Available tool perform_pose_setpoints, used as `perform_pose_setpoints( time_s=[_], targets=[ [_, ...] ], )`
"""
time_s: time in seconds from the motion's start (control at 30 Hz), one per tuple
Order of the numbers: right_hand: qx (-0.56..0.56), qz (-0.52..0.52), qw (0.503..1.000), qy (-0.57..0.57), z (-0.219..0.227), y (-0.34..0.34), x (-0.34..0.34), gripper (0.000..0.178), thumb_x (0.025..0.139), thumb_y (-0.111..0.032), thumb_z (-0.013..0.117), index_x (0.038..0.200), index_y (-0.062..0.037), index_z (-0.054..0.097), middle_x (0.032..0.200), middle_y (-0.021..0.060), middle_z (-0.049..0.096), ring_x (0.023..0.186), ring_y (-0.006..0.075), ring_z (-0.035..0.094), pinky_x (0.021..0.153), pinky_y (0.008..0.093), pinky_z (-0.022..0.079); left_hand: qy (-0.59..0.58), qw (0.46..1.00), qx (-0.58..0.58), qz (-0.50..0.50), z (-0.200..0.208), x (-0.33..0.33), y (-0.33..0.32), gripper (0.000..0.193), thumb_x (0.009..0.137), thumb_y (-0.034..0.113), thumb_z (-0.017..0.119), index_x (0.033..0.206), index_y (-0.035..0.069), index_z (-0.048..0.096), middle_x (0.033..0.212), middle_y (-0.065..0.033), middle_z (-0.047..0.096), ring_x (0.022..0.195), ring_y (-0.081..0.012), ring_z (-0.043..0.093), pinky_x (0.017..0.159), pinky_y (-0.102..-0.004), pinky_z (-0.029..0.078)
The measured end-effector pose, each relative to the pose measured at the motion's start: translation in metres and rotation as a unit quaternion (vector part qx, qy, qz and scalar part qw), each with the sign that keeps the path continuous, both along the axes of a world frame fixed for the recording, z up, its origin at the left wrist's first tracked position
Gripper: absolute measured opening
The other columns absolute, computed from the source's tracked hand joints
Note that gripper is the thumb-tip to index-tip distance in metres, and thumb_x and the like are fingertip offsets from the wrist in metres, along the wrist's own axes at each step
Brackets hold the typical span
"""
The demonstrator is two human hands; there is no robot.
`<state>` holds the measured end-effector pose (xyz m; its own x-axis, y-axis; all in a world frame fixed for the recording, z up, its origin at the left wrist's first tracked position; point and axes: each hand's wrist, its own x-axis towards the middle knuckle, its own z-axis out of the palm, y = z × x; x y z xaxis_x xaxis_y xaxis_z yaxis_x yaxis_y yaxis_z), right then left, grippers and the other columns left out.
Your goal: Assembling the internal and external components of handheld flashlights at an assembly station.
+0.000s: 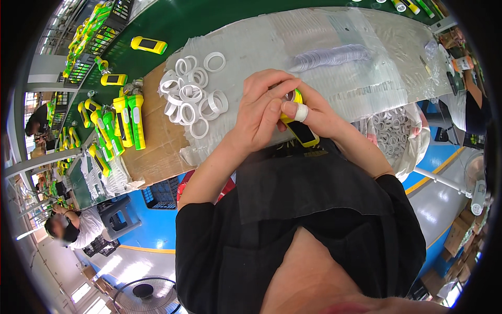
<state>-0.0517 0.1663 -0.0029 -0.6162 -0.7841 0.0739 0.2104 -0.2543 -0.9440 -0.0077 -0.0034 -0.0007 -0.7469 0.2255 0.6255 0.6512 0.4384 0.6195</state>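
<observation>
Both hands are closed together around the head of a yellow flashlight [303, 133] with a black panel, held over the table's near edge. My left hand [258, 107] wraps the head from the left, its fingers overlapping those of the other hand. My right hand [317, 111] grips it from the right, with white tape round the thumb. Most of the flashlight's head is hidden under the fingers. Left of my hands lies a loose pile of white rings [191, 94]. Beyond them, a row of thin clear discs [334, 56] lies on the plastic-covered table [246, 47].
Several yellow-and-green flashlights [135, 120] lie on cardboard [157, 149] at the left, near a green belt [172, 26]. Black crates [115, 21] hold more. A bag of white rings [392, 136] hangs at the right. Another person [86, 227] sits at the lower left.
</observation>
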Motion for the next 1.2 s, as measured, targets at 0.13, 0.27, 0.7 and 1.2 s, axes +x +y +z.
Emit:
perform_pose_setpoints(
  time_s=[0.13,0.27,0.7,1.2],
  targets=[
    [-0.051,0.009,0.999,-0.016,-0.010,-0.013,-0.001,0.032,0.098,-0.025,0.058,0.121,-0.0049,0.049,0.104,0.0093,0.055,0.075,0.0166,0.060,0.066,0.0299,0.051,0.046,0.998,-0.013,0.037,-0.006,-0.001,-0.008,0.041,0.099,0.022,0.036,0.116,-0.004,0.064,0.125,-0.0180,0.055,0.117,-0.0323,0.050,0.097,-0.0388,0.041],
    [-0.064,0.026,0.997,-0.039,-0.004,-0.026,-0.008,0.030,0.098,-0.023,0.058,0.121,-0.0057,0.049,0.101,0.0093,0.056,0.073,0.0160,0.059,0.066,0.0302,0.051,0.072,0.992,-0.065,0.078,0.002,-0.004,-0.018,0.042,0.100,0.023,0.036,0.120,-0.003,0.062,0.132,-0.0175,0.054,0.123,-0.0349,0.049,0.101,-0.0403,0.039],
    [-0.095,-0.068,0.988,0.099,-0.005,-0.065,-0.049,0.026,0.092,-0.010,0.059,0.117,-0.0076,0.052,0.085,0.0057,0.060,0.067,0.0112,0.057,0.061,0.0262,0.048,-0.132,0.881,-0.395,0.225,0.001,-0.064,-0.130,0.051,0.082,0.019,0.074,0.131,0.016,0.058,0.115,-0.0089,0.064,0.112,-0.0256,0.058,0.090,-0.0379,0.047],
    [-0.127,-0.051,0.984,0.117,-0.012,-0.070,-0.060,0.033,0.094,-0.013,0.057,0.125,-0.0077,0.048,0.102,0.0068,0.058,0.080,0.0132,0.060,0.065,0.0274,0.051,0.027,0.992,-0.015,0.125,0.049,-0.025,-0.055,0.030,0.067,0.008,0.086,0.094,0.005,0.073,0.112,-0.0087,0.061,0.096,-0.0205,0.062,0.081,-0.0319,0.051]
  ],
)
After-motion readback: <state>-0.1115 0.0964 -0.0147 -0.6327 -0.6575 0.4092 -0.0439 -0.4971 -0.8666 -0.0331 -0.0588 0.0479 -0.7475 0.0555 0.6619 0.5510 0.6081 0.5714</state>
